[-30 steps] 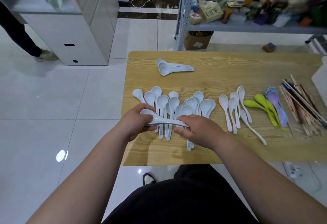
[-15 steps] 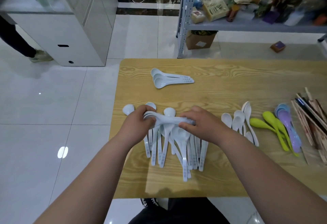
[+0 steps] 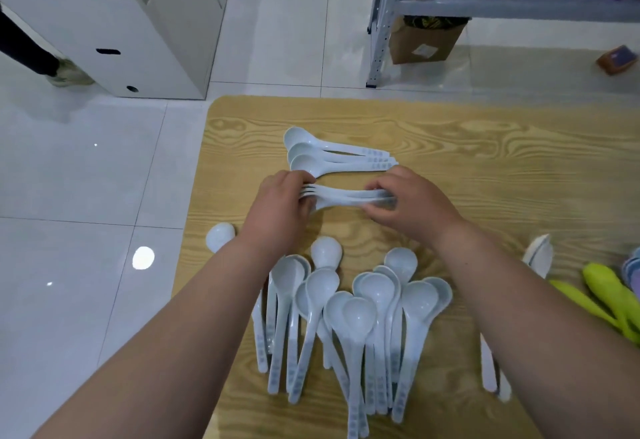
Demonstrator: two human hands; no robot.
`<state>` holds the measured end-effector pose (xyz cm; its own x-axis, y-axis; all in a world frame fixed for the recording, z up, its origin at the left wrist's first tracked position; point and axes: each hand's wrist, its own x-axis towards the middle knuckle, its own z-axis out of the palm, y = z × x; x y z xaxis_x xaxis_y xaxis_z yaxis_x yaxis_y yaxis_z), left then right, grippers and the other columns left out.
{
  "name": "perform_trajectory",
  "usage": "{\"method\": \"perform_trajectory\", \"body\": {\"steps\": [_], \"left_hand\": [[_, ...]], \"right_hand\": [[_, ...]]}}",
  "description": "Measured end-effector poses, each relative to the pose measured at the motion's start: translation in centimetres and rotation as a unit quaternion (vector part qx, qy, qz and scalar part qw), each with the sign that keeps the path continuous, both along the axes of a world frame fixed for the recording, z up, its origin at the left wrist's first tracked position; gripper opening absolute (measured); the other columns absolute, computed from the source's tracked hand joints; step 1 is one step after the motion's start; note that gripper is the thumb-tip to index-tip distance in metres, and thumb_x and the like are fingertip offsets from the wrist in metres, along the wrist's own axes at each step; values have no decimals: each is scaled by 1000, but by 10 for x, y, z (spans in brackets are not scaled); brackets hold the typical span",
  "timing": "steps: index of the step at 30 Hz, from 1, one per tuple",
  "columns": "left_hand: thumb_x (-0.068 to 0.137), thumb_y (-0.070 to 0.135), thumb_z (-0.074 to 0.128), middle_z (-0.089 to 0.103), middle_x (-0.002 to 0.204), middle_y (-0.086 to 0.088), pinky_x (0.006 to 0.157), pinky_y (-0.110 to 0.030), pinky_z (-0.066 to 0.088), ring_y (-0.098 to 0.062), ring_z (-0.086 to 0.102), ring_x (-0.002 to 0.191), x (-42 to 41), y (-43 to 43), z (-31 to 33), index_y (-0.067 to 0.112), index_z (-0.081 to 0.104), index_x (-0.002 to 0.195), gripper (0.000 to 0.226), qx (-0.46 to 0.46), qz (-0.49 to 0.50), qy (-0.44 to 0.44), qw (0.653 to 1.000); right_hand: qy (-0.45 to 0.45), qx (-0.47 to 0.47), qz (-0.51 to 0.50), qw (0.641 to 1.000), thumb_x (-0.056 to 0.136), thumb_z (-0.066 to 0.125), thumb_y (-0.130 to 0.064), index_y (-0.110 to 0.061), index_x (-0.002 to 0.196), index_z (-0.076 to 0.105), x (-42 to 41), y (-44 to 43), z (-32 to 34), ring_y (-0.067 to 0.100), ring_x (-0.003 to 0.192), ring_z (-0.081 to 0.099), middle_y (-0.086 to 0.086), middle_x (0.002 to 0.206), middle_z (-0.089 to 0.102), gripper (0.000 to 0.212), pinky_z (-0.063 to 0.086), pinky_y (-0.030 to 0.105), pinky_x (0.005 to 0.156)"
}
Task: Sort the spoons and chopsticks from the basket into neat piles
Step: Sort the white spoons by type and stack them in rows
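Both hands hold a nested bundle of pale spoons (image 3: 346, 196) sideways over the tabletop (image 3: 485, 147). The left hand (image 3: 277, 210) has its grip curled round the bowl end. The right hand (image 3: 412, 206) has its grip pinching the handle end. The bundle sits just beside a stacked pile of three spoons (image 3: 332, 158), on its near side; contact cannot be determined. Nearer the person, loose spoons (image 3: 360, 310) lie fanned. At the right edge lie green spoons (image 3: 606, 293).

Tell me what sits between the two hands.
In the head view, a nested bundle of white spoons spans the gap, left hand gripping its bowls, right hand its handles.
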<state>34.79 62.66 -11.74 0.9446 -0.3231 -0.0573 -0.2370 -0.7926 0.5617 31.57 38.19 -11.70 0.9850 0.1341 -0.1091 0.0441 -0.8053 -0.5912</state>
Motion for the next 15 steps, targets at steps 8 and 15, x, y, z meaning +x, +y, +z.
{"method": "perform_trajectory", "body": {"steps": [8,15], "left_hand": [[83,21,60,61,104,-17,89,-37,35,-31,45,95,19,-1,-33,6,67,101,24,58,-62,-204,975],[92,14,46,48,140,-33,116,-60,25,-51,33,141,52,3,-47,-3,60,91,22,91,-160,-203,962]], "right_hand": [[-162,-46,53,984,79,70,-36,-13,95,75,17,-5,-49,34,123,54,13,124,61,29,43,50,104],[-120,-63,90,987,82,54,-43,-12,100,61,42,-1,-57,41,146,32,17,152,44,36,26,60,117]]}}
